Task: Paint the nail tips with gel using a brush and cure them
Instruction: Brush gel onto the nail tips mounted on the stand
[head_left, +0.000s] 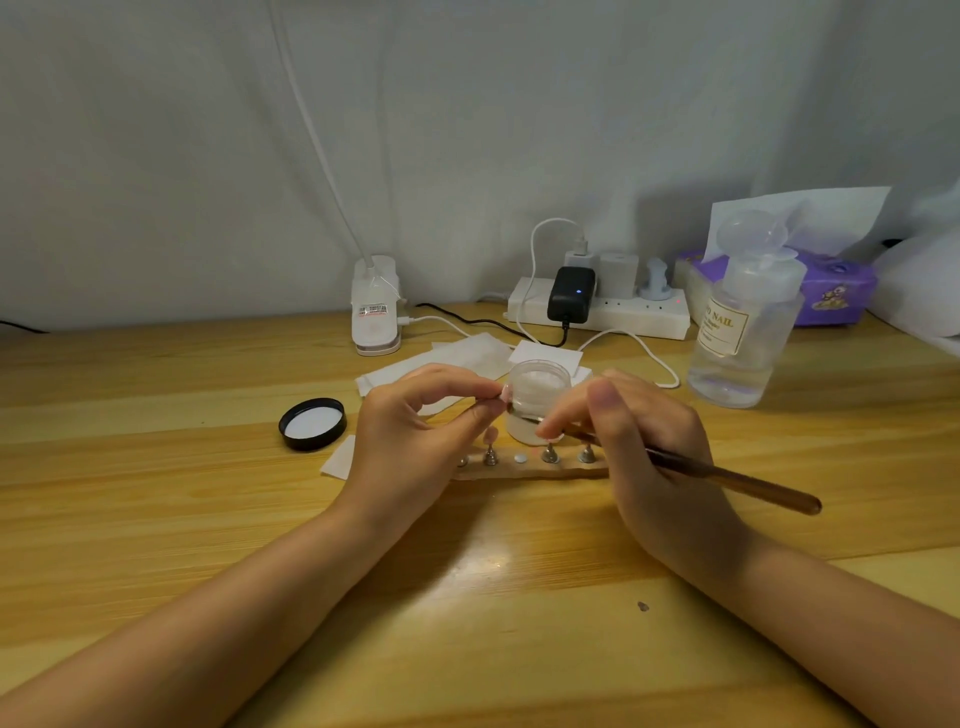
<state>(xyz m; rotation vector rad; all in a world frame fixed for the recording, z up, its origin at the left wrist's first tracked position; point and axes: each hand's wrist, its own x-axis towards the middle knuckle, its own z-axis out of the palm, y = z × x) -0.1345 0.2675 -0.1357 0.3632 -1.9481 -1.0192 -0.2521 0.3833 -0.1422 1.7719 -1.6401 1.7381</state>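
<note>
Clearly the left hand (415, 426) is pinching a tiny, light, slippery-looking nail tip (505, 395) by its edges, its grip closed, while the right hand (644, 441) is gripping the slim brush (727, 475) mid-handle.

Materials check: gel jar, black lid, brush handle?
Gel jar: clear glass or plastic, glossy; the white content shows through, and the look alone cannot settle which. Black lid: likely plastic, smooth black rim with a white liner inside. Brush handle: brown and shiny, likely lacquered wood or tinted plastic; held in the right hand.

power strip (623, 314) – black adapter (570, 295) plugged in; tissue pack (836, 293) – far right; wooden table (156, 467)
</note>
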